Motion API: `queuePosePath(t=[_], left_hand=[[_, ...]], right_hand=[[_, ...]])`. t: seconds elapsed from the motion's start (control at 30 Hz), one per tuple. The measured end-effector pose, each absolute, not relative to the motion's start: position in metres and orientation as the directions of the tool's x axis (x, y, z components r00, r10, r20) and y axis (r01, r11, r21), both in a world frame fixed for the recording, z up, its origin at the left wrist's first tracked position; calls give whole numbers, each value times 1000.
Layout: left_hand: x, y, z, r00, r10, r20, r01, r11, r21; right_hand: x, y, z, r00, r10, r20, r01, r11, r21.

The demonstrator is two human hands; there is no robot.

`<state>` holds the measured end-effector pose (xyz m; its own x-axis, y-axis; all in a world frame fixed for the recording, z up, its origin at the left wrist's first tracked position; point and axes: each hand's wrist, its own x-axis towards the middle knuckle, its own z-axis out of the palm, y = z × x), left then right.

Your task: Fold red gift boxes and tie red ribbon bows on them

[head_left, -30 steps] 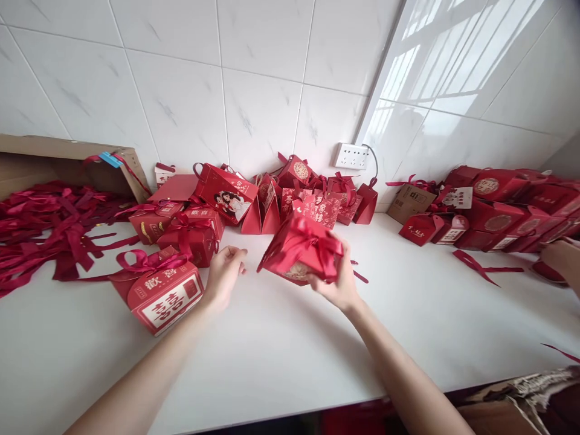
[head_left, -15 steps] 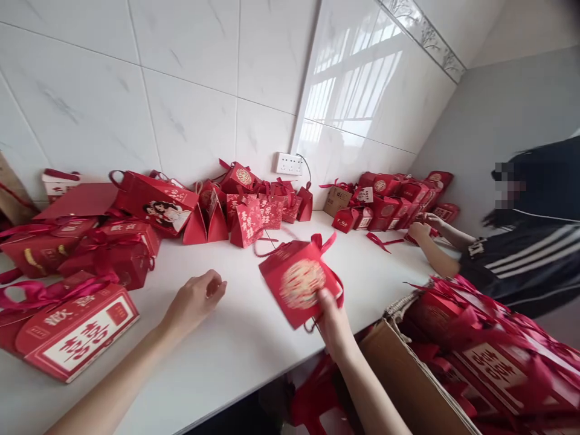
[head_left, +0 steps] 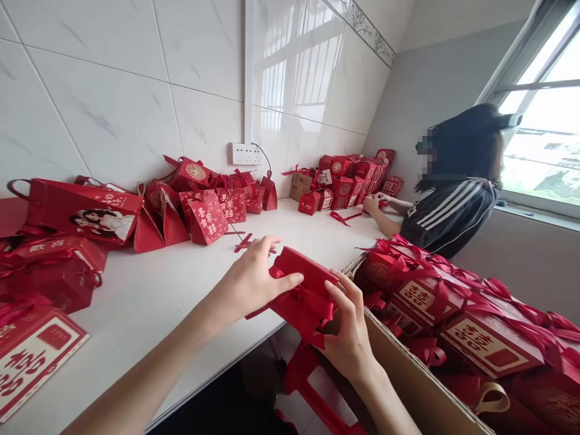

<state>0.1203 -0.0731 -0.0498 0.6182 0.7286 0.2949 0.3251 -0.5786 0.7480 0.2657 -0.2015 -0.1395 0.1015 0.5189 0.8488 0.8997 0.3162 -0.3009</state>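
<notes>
A small red box (head_left: 301, 290) with a red ribbon is between my two hands, above the table's front edge. My left hand (head_left: 258, 272) grips its left side, thumb across the top and fingers behind. On the right side, my right hand (head_left: 351, 326) holds the box with bent fingers. The box is tilted, and its gold-patterned face is out of sight. Behind it, thin red strips (head_left: 244, 241) lie on the white table (head_left: 181, 296).
Red gift boxes (head_left: 208, 217) line the wall, with more at the left (head_left: 36, 356). A cardboard carton (head_left: 399, 374) full of ribboned boxes stands at the right. Beyond it a person (head_left: 453, 199) handles a red item. A red stool (head_left: 312, 393) is below.
The view has swung right. My left hand has moved over to the box and taken hold of it. The box has turned, so its ribboned side now shows.
</notes>
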Motion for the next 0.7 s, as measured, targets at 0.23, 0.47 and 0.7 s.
queuePosePath(t=[0.23,0.47,0.7], left_hand=[[125,-77,-50,569,788,235,97,-348,932],[141,-87,-45,555,777,296,196,-469,861],[148,-78,-42,618,715,326,239,-566,789]], right_hand=[[276,-218,-137,206,466,860,848,354,-395],[283,-230,-142,235,474,848,813,382,-439],[290,-237,-139,201,440,875,834,392,-388]])
